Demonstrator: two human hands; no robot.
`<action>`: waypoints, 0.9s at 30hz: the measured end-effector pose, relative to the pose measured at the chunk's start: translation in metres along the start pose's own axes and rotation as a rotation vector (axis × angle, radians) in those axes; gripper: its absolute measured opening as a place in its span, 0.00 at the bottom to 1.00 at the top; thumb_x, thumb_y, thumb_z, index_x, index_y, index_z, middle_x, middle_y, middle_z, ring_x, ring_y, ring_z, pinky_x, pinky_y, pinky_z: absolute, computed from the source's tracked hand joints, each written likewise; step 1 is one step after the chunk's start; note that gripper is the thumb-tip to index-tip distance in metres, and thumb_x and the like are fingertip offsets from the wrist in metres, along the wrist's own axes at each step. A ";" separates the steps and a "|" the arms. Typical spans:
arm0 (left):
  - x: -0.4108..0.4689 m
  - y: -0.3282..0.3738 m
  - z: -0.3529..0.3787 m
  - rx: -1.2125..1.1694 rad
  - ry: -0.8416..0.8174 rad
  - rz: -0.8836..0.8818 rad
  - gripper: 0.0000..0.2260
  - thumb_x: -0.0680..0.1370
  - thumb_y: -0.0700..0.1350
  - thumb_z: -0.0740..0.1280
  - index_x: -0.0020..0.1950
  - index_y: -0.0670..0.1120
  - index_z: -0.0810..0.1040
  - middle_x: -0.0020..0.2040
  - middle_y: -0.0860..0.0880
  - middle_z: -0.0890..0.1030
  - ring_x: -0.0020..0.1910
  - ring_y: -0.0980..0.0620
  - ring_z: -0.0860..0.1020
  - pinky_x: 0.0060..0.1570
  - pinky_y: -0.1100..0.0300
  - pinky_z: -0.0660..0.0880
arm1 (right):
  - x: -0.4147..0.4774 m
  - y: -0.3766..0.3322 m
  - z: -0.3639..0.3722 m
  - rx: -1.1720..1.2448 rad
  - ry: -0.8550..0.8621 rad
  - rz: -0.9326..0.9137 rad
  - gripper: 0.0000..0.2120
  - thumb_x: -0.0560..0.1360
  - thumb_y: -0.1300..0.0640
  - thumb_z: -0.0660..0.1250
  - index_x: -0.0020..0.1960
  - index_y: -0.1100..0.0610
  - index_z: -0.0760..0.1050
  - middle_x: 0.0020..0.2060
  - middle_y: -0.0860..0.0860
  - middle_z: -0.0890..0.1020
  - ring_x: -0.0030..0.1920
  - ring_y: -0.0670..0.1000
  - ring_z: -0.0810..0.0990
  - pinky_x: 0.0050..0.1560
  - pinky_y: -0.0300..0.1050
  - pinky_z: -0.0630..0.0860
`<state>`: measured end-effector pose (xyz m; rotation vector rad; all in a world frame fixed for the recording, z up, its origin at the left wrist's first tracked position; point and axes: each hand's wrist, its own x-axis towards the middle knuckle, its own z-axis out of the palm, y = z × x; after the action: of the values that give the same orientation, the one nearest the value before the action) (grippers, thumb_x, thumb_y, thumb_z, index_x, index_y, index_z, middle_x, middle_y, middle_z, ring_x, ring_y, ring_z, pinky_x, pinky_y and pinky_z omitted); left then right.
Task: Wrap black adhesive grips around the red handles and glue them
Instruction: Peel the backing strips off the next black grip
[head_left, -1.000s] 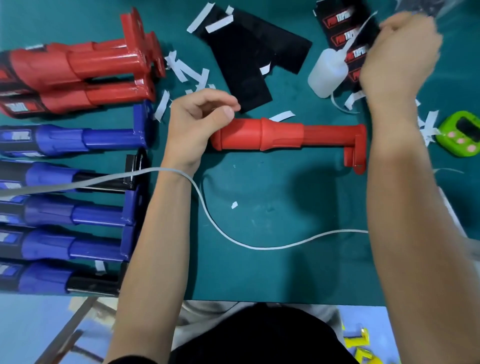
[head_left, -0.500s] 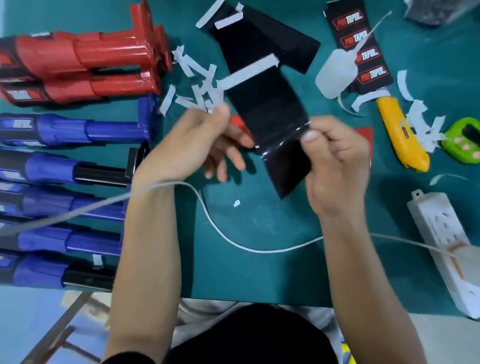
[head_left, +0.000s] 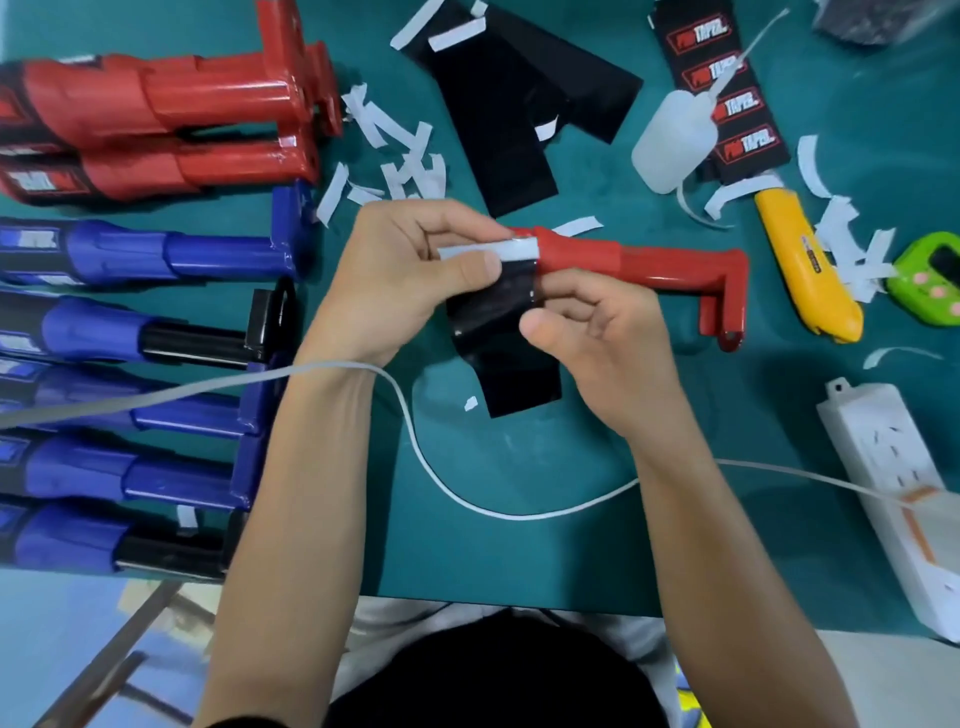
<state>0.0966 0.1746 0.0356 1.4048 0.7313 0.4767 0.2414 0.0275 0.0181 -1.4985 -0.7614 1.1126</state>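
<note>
Bare forearms (head_left: 291, 493) — and at the torso a pale garment (head_left: 379, 623) around a black patch (head_left: 493, 675).

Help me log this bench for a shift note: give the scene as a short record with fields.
stage: grip being set on the handle, not yet wrapped round
left hand: pinches the black grip at its white backing strip, by the red handle end
right hand: pinches the grip's right edge just below the handle
grip: lower part hangs loose below the handle
glue bottle: lies beyond the handle, untouched
nearby: spare black sheets, yellow knife, blue handles at left
</note>
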 end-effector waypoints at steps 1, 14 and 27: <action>-0.001 0.000 0.001 0.042 -0.011 -0.001 0.11 0.74 0.34 0.75 0.47 0.51 0.88 0.43 0.49 0.88 0.42 0.51 0.86 0.46 0.58 0.82 | 0.000 0.000 0.003 0.025 0.035 -0.030 0.06 0.73 0.61 0.74 0.48 0.52 0.83 0.40 0.54 0.87 0.42 0.51 0.84 0.47 0.46 0.82; -0.014 -0.002 0.035 0.719 0.315 0.525 0.05 0.73 0.40 0.80 0.45 0.50 0.89 0.43 0.54 0.85 0.42 0.52 0.83 0.42 0.54 0.80 | 0.006 0.003 0.001 0.032 0.249 -0.040 0.13 0.77 0.64 0.71 0.41 0.48 0.85 0.27 0.54 0.79 0.28 0.51 0.70 0.28 0.49 0.67; -0.016 -0.009 0.039 0.895 0.231 0.550 0.03 0.77 0.42 0.76 0.46 0.47 0.90 0.41 0.51 0.88 0.38 0.49 0.85 0.32 0.51 0.79 | 0.006 0.009 -0.001 -0.192 0.225 -0.109 0.08 0.77 0.69 0.71 0.46 0.59 0.86 0.38 0.46 0.87 0.38 0.41 0.83 0.42 0.36 0.77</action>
<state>0.1121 0.1351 0.0303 2.4493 0.7753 0.7995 0.2433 0.0307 0.0081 -1.6883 -0.7993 0.7911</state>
